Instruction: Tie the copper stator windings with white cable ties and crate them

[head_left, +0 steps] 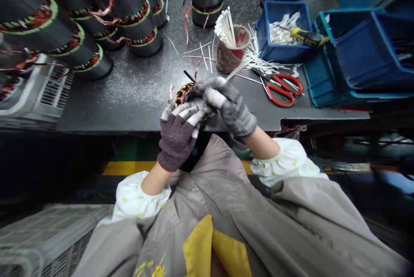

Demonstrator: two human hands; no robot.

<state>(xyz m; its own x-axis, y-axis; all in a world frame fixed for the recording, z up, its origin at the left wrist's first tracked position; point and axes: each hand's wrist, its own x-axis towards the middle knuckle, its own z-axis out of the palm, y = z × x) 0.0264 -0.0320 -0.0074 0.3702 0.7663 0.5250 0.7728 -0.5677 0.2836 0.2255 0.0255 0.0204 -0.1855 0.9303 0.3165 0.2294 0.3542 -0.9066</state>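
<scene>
Copper-wound stator (184,94) in L hand (177,136); R fingers (210,83) pinch cable tie (237,70).

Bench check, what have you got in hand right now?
Left hand gripping small copper-wound stator. Right hand at stator, pinching white plastic strip. Red-handled scissors lying right of hands, not touching.

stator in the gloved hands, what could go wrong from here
The white strip in the right hand could nick the copper windings of the stator. The stator could also slip from the left hand and, held near the bench edge, might fall.
</scene>
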